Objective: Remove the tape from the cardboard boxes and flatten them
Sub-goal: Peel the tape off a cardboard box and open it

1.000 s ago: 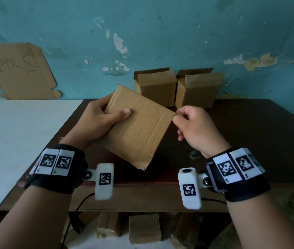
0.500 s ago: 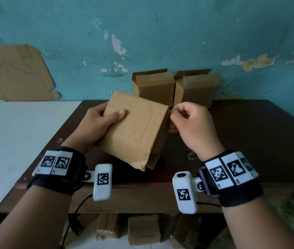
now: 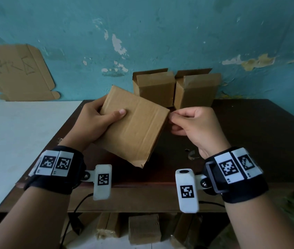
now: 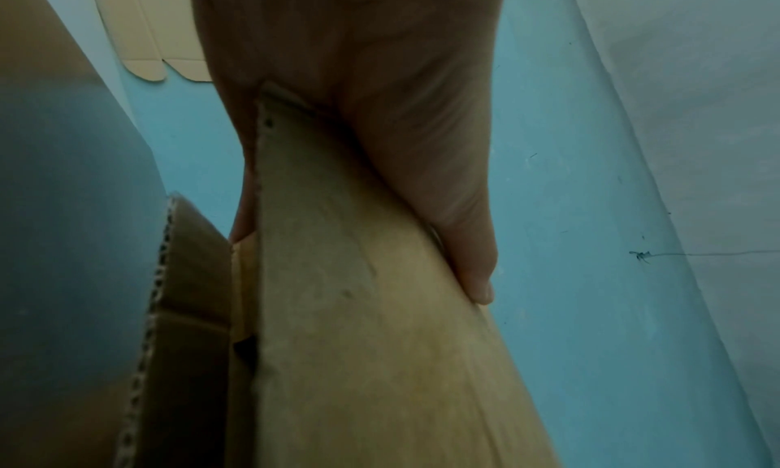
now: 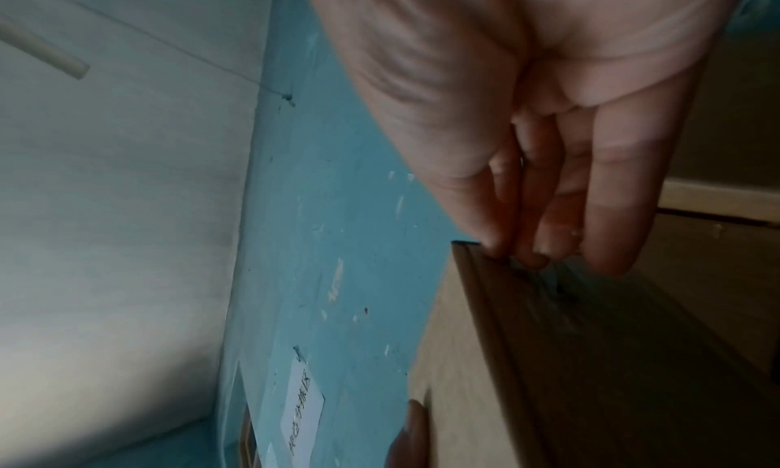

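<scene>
Big dark table (image 3: 250,141), mostly bare on the right; two open boxes (image 3: 176,88) sit at its back edge against the wall. The box (image 3: 133,130) is held tilted above the front half, one corner pointing down. Left hand (image 3: 92,123) grips its left edge, right hand (image 3: 194,126) pinches the right corner.

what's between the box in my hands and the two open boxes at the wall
Nothing: the head view shows only bare dark table between the held box and the two open boxes.
</scene>
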Available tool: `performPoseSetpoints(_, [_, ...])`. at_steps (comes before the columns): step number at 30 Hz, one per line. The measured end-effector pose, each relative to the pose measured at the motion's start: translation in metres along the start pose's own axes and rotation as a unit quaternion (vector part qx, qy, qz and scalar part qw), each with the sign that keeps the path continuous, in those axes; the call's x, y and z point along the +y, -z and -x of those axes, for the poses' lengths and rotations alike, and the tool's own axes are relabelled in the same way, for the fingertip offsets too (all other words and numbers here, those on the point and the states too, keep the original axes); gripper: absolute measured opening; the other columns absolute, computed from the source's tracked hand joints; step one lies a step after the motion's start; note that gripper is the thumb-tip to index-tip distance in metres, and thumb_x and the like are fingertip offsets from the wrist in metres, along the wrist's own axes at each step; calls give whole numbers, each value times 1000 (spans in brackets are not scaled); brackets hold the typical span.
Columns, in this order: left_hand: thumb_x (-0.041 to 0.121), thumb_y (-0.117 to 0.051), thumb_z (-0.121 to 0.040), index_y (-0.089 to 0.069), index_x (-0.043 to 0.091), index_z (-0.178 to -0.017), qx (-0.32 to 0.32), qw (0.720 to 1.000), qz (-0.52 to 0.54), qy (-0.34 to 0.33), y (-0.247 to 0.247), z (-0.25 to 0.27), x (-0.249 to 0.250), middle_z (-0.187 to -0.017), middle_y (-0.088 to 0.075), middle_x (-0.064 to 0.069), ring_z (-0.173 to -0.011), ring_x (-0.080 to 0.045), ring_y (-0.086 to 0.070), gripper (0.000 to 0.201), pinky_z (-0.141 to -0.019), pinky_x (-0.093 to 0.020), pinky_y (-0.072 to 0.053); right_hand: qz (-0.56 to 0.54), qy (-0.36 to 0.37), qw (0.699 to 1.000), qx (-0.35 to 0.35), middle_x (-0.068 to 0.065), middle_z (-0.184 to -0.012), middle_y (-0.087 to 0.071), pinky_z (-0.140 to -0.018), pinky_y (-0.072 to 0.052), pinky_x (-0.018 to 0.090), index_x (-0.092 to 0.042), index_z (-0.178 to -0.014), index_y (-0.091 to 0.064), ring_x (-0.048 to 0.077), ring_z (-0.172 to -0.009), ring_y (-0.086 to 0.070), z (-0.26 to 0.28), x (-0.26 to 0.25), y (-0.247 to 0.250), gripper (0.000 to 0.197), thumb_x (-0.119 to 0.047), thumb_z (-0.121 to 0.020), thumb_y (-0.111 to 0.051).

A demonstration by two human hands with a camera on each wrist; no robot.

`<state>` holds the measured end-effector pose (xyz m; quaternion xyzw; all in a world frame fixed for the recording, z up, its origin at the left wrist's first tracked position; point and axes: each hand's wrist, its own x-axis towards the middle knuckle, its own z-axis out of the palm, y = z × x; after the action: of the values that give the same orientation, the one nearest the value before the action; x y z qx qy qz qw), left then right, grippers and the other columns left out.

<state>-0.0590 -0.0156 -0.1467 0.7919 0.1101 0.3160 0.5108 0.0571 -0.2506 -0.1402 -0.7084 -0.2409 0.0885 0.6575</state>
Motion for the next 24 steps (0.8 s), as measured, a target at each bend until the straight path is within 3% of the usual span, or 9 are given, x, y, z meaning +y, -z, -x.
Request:
performPoseSetpoints(3, [42, -77, -75, -70, 24, -121, -1, 1000, -9, -7, 0, 1, 1, -100, -76, 16, -91, 5, -70, 50, -69, -9, -50, 38, -18, 999, -15, 2, -84, -75, -63, -62, 26, -19, -93, -75, 10, -67, -72, -1, 0, -2, 7, -15, -95, -70])
performPoseSetpoints(6, [42, -76, -74, -69, 27, -120, -7, 1000, -2, -7, 0, 1, 1, -97, -76, 23, -91, 5, -70, 48, -70, -10, -51, -1, -49, 997, -67, 5, -87, -69, -57, -61, 27, -10, -96, -71, 9, -60, -66, -1, -3, -3, 10, -11, -100, -61])
performPoseSetpoints(10, [43, -76, -75, -68, 28, -122, -8, 1000, 5, -9, 1, 1, -1, -100, -76, 19, -94, 2, -70, 50, -71, -11, -52, 0, -45, 994, -98, 4, -82, -63, -54, -58, 26, -8, -98, -67, 8, -58, -62, -3, -3, -3, 13, -10, -102, -55])
performPoseSetpoints(15, [38, -74, -76, -69, 24, -118, -12, 999, 27, -13, -3, 2, 3, -96, -76, 23, -90, 6, -70, 44, -70, -10, -51, 78, -4, 994, -82, 4, -83, -65, -64, -62, 33, -11, -99, -65, 14, -68, -67, -3, 3, -4, 14, -13, -102, -52])
performPoseSetpoints(19, [40, -72, -78, -70, 32, -108, -10, 999, 35, -9, 0, 0, 5, -95, -76, 21, -89, 4, -70, 31, -70, -11, -51, -22, -3, 997, -74, 8, -94, -74, -74, -63, 30, -7, -103, -70, 16, -83, -75, -3, 1, 1, 13, -12, -101, -58])
performPoseSetpoints(24, [41, -73, -76, -70, 32, -110, -10, 999, 40, 1, 0, 1, 1, -96, -76, 21, -90, 4, -71, 35, -69, -11, -51, -71, -14, 996, -56, 10, -95, -78, -77, -63, 33, -5, -103, -74, 22, -89, -77, -3, 6, 1, 20, -21, -92, -72])
